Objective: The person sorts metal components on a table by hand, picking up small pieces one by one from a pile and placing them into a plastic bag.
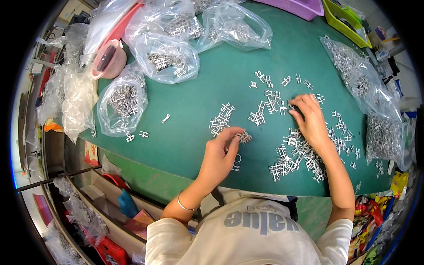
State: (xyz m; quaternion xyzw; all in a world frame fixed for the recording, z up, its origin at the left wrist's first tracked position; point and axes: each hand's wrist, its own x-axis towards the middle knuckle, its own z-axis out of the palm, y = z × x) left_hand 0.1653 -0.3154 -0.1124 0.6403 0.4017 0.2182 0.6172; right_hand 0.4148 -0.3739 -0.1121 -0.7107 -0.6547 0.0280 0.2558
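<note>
Small silver H-shaped metal pieces [221, 119] lie in loose groups over a green tabletop [207, 88]. My left hand [217, 154] is near the front edge, its thumb and forefinger closed on several of these metal pieces [244, 138]. Farther right, my right hand [312, 123] reaches over the table with bent fingers. Its thumb and forefinger pinch a small metal piece [290, 105], partly hidden by the fingertips. A larger heap of metal pieces [282, 165] spreads beside and below my right wrist. A ring-like thing [238, 158] sits just beside my left thumb.
Clear plastic bags of metal pieces [165, 59] stand at the back left, near a pink basket [115, 64]. More filled bags [384, 137] line the right edge. Purple [300, 6] and yellow-green [346, 22] trays sit at the back. Open drawers [95, 194] are lower left.
</note>
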